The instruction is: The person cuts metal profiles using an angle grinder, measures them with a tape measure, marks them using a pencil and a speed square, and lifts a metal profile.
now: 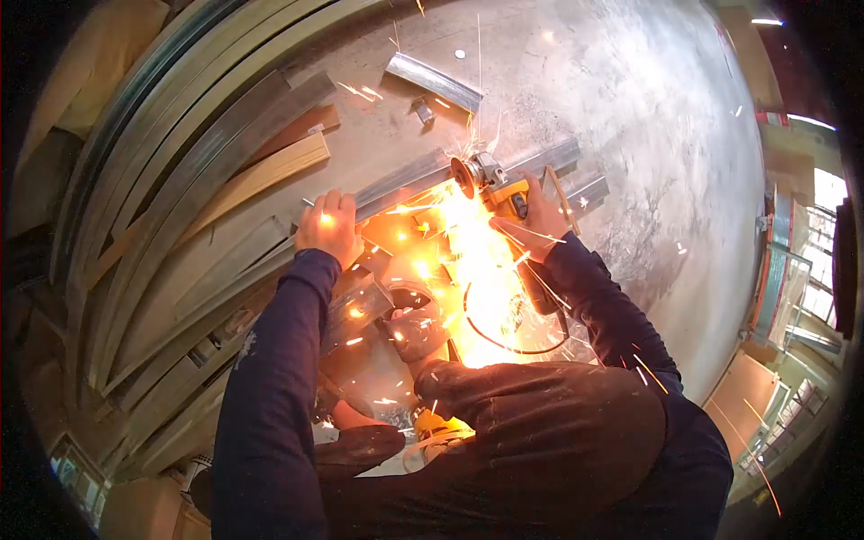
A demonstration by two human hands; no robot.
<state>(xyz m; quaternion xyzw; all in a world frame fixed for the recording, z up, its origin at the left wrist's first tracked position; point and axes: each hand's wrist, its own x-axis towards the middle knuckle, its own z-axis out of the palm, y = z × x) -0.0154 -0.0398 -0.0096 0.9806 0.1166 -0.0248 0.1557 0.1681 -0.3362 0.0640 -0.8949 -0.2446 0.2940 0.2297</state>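
Observation:
My left hand [331, 227] is wrapped over the near end of a long grey metal bar [405, 183] and rests on it. In my right hand [538, 220] is a yellow angle grinder [509, 196], its fingers closed round the body. The grinder's disc [464, 178] meets the bar, and bright sparks [477, 261] stream from there down toward my legs. The glare hides much of what lies under the cut. A dark cord [517, 351] loops below the grinder.
Long metal and wooden lengths [180, 153] are stacked at the left. A short metal profile [435, 81] and a small offcut [423, 112] lie on the concrete floor [648, 180] ahead. Another metal piece [589, 193] lies right of the grinder. Windows [821, 243] show at the far right.

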